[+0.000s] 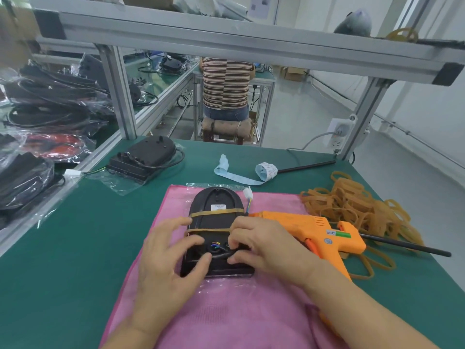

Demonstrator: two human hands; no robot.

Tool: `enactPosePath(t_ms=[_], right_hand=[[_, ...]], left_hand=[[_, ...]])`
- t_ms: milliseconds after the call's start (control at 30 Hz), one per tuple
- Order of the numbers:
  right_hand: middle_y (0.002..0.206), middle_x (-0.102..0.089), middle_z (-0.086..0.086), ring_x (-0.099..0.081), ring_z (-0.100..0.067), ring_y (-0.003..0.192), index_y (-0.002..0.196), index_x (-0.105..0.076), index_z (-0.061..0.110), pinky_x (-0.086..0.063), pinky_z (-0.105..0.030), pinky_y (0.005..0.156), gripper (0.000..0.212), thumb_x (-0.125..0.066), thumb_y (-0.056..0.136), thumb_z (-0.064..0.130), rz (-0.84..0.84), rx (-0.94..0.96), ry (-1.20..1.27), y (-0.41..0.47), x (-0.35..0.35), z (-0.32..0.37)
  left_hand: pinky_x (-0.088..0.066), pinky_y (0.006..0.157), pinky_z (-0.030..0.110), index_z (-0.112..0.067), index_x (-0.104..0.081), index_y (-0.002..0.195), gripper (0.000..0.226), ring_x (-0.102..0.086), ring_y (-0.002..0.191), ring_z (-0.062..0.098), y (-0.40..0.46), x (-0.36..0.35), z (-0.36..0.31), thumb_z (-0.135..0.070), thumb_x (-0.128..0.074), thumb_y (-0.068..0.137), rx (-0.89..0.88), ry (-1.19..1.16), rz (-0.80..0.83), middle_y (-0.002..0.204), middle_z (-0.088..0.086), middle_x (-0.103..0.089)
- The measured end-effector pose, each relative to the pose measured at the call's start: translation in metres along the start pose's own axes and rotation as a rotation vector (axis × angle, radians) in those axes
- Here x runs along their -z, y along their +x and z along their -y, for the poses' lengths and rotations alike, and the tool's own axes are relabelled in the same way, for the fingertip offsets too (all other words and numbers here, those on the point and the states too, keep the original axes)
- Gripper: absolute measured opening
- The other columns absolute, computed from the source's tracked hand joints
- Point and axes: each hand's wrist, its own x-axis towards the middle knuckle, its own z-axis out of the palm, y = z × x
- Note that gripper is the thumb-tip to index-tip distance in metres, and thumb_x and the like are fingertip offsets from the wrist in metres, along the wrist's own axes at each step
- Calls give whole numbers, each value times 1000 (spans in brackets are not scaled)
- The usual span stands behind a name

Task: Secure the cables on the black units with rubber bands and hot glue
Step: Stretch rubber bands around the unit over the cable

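Both hands (166,250) (254,241) pinching cable (221,255) on black unit (216,217), pink cloth (226,311), green bench (63,235)

One head-worn wide-angle view, looking forward and down, close over the green surface (75,235). Both hands sit lower centre of the frame; shelf rails (226,39) curve across the top, room beyond at upper right.

A pink mesh cloth (226,311) covers the green tabletop (63,248) under the hands. Beyond the hands, a pale blue label strip (239,176) lies curled, ending in a small roll. Farther off, a person in a striped top (226,81) sits on a stool (226,129), back turned. Up and to the right of the right hand, a white power outlet (339,132) is fixed to the aluminium frame (120,91).
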Motion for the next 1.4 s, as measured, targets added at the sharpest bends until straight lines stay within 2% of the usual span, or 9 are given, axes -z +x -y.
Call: enactPosePath(t_ms=[67, 133, 300, 400, 533, 767, 967, 1167, 1400], right_hand=[[86, -62, -7, -60, -24, 71, 77, -64, 5, -50, -40, 56, 18, -72, 82, 21, -80, 19, -38, -5, -5, 2], [81, -63, -8, -62, -23, 64, 72, -64, 4, -48, -36, 47, 20, -68, 84, 20, -196, 43, -104, -13, -15, 6], [73, -59, -7, -55, -21, 61, 64, -58, 5, -43, -30, 51, 30, -54, 93, 14, -261, 142, -251, -23, -22, 8], [70, -55, -7, -49, -20, 63, 64, -56, 8, -35, -27, 57, 30, -52, 94, 11, -274, 226, -311, -22, -19, 8], [72, -58, -4, -55, -22, 65, 69, -62, 10, -43, -30, 64, 27, -54, 94, 16, -289, 218, -380, -23, -17, 9], [90, -62, -11, -59, -27, 68, 86, -67, 3, -50, -37, 51, 9, -59, 89, 7, -89, 105, -71, -23, -7, -1], [79, -63, -9, -59, -26, 68, 70, -63, 6, -48, -32, 62, 20, -57, 89, 9, -189, 172, -242, -28, -7, -4], [89, -66, -7, -61, -22, 77, 86, -69, 7, -52, -31, 60, 7, -65, 86, 3, -171, 190, -215, -30, -4, -6], [81, -64, -10, -62, -27, 74, 80, -67, 3, -52, -34, 62, 11, -59, 86, -2, -139, 269, -237, -29, -6, -6]], left_hand=[[-44, 88, 31, -19, -66, 94, 17, -56, 98, 16, -3, -6, 0, -30, -65, 80, -203, 58, 30, 104, -3, -59], [-44, 77, 30, -22, -59, 97, 13, -55, 88, 16, -4, -11, -1, -25, -62, 85, -274, 83, 37, 97, -6, -56], [-36, 68, 34, -26, -54, 97, 12, -53, 85, 13, -6, -11, 1, -26, -57, 86, -329, 211, 69, 95, -11, -48], [-34, 68, 34, -26, -53, 97, 13, -53, 86, 13, -6, -12, -3, -26, -55, 84, -321, 247, 78, 95, -10, -47], [-33, 68, 35, -26, -51, 93, 13, -52, 84, 15, -4, -13, -10, -22, -55, 81, -273, 242, 79, 93, -9, -49], [-29, 77, 31, -24, -53, 93, 15, -50, 89, 15, -8, -18, -14, -32, -60, 82, -313, 195, 86, 90, -6, -57], [-24, 78, 23, -15, -66, 80, 7, -51, 79, 16, -4, -24, -18, -18, -61, 84, -429, 252, 62, 82, -5, -61], [-30, 79, 28, -18, -59, 89, 10, -52, 81, 17, -9, -27, -19, -10, -61, 84, -461, 255, 16, 87, -6, -59], [-35, 71, 31, -10, -71, 78, 14, -50, 76, 19, -10, -27, -17, 2, -65, 76, -506, 320, 61, 77, -1, -64]])
